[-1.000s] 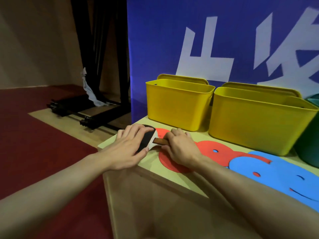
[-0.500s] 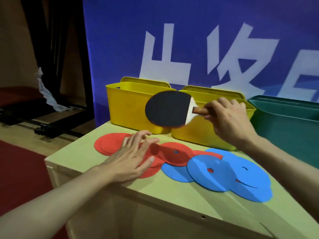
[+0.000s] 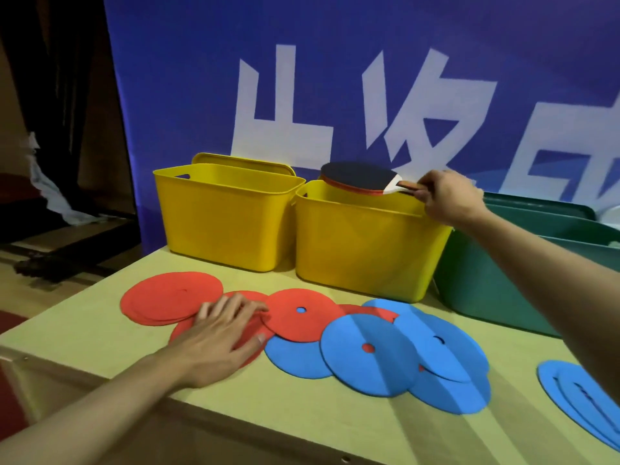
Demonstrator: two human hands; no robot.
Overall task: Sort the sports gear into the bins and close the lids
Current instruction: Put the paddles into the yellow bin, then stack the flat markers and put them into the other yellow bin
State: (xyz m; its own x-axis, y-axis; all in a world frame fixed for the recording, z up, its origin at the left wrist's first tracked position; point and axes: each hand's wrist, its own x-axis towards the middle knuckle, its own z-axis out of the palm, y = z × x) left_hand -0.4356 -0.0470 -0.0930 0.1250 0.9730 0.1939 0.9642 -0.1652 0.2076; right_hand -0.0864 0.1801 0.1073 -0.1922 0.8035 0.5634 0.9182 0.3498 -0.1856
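My right hand (image 3: 448, 199) pinches the paddle (image 3: 360, 177) by its handle, blade lying flat and pointing left over the middle yellow bin (image 3: 362, 250); my left hand (image 3: 223, 337) rests flat, fingers spread, on the near red discs (image 3: 171, 297).

Your pale wooden table (image 3: 100, 333), two yellow plastic bins (image 3: 224, 219), dark green plastic bin (image 3: 486, 297), overlapping flat red discs (image 3: 167, 297), flat blue discs (image 3: 369, 357)

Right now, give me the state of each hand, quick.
Left hand: open, flat on the red foam discs.
Right hand: holding the black-faced wooden paddle by its handle.
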